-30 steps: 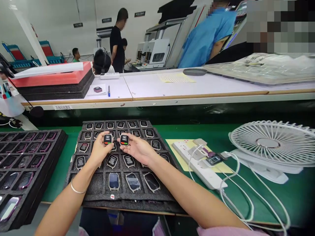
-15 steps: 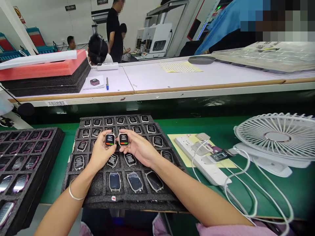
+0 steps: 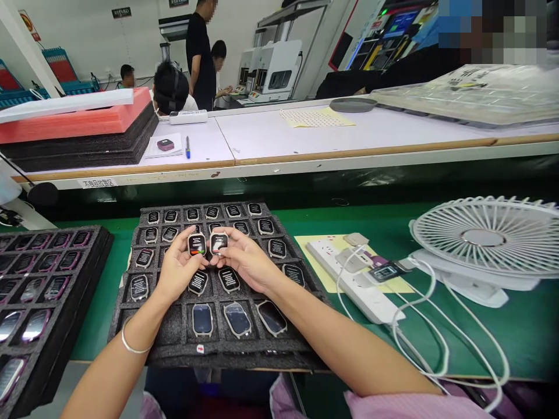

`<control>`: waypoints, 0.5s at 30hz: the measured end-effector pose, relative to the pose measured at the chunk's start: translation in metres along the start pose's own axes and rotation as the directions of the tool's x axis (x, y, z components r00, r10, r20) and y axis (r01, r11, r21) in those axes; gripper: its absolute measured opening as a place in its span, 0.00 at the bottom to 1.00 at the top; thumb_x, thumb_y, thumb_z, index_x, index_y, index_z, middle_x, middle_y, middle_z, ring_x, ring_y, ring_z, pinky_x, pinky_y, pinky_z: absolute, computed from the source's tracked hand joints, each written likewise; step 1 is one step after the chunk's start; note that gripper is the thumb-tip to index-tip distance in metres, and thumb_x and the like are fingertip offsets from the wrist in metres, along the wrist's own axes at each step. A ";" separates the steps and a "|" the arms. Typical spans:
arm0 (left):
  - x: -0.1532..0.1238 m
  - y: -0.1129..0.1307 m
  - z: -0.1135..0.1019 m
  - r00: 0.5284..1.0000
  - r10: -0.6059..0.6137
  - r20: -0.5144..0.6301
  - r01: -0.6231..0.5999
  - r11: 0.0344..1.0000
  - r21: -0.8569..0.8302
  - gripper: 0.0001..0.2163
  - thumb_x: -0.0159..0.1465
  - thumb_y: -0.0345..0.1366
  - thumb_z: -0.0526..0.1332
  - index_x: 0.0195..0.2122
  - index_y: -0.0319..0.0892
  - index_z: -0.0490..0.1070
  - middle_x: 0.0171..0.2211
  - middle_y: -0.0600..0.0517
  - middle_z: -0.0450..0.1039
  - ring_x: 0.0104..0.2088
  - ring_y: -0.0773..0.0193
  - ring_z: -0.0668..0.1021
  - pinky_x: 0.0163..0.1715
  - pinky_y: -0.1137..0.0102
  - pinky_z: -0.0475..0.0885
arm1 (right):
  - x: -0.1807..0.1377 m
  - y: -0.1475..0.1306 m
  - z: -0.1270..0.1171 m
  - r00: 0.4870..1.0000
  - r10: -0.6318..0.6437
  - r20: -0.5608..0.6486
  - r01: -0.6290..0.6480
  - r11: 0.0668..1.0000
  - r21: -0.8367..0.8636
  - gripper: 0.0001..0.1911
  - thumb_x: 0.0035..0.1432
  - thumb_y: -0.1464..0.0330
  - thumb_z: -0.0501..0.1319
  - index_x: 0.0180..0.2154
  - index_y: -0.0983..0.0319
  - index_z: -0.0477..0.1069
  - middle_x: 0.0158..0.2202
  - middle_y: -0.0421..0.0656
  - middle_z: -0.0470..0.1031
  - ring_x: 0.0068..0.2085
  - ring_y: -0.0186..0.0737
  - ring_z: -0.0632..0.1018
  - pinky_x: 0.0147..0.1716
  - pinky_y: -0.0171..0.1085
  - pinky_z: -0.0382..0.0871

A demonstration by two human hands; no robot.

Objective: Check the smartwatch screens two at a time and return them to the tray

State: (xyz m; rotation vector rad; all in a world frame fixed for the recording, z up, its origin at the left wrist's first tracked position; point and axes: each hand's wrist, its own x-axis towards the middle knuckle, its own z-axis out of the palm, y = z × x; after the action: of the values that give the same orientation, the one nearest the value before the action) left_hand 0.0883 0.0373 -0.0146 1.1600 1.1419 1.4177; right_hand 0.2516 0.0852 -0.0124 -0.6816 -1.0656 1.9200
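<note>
Two smartwatch bodies without straps are held side by side over a black foam tray [image 3: 170,334]. My left hand [image 3: 179,267] is closed around the edges of the left smartwatch [image 3: 197,243], whose lit screen shows white text and a coloured bar. In my right hand [image 3: 247,259] is the right smartwatch [image 3: 218,242], also lit, with my thumb over the lower part of its screen. Below the hands, several more watches sit in the tray's compartments, many with text on their screens. A dark-screened watch [image 3: 202,320] lies in the front row.
A second foam tray [image 3: 98,256] with purple-rimmed watches stands at the left. On the right are a white power strip [image 3: 349,285], cables, and a white fan [image 3: 484,238]. Behind runs a raised shelf [image 3: 271,142] with stacked foam [image 3: 78,139] and a pen [image 3: 187,147]. Other people are beyond it.
My right thumb has moved onto the lower screen of the right watch. Both watches stay held side by side. The person in blue at the back right has shifted.
</note>
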 end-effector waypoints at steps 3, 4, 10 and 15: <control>0.000 0.000 0.000 1.000 0.003 0.007 -0.003 1.000 -0.018 0.31 0.55 0.30 0.65 0.61 0.41 0.61 0.47 0.46 0.74 0.29 0.69 0.80 0.30 0.72 0.77 | 0.001 0.000 -0.001 1.000 -0.011 0.011 0.011 1.000 0.008 0.20 0.49 0.76 0.63 0.46 0.59 0.69 0.33 0.38 0.78 0.28 0.33 0.79 0.31 0.35 0.71; 0.000 0.000 0.000 1.000 0.003 0.006 -0.003 1.000 -0.021 0.31 0.55 0.30 0.65 0.61 0.41 0.61 0.47 0.46 0.74 0.29 0.69 0.80 0.30 0.72 0.77 | 0.001 0.000 -0.001 1.000 -0.014 0.012 0.013 1.000 0.008 0.20 0.48 0.77 0.62 0.46 0.59 0.69 0.32 0.38 0.77 0.28 0.33 0.79 0.31 0.35 0.71; 0.001 -0.001 -0.001 1.000 0.003 0.013 -0.002 1.000 -0.023 0.31 0.55 0.30 0.65 0.61 0.40 0.61 0.49 0.44 0.73 0.29 0.68 0.81 0.32 0.70 0.78 | 0.001 0.000 -0.002 1.000 -0.016 0.022 0.016 1.000 0.012 0.22 0.47 0.78 0.61 0.46 0.60 0.69 0.33 0.38 0.78 0.29 0.34 0.80 0.32 0.35 0.71; 0.001 -0.001 -0.001 1.000 0.018 0.016 -0.018 1.000 -0.012 0.29 0.56 0.30 0.64 0.60 0.40 0.61 0.50 0.44 0.73 0.29 0.68 0.81 0.32 0.70 0.79 | 0.001 0.000 -0.001 1.000 -0.012 0.029 0.012 1.000 0.012 0.24 0.45 0.78 0.61 0.47 0.60 0.68 0.32 0.38 0.79 0.29 0.34 0.80 0.33 0.35 0.71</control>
State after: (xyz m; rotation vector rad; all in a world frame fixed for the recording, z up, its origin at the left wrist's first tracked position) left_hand 0.0869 0.0378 -0.0155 1.1742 1.1132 1.4241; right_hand 0.2521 0.0864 -0.0130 -0.6417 -1.0727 1.9299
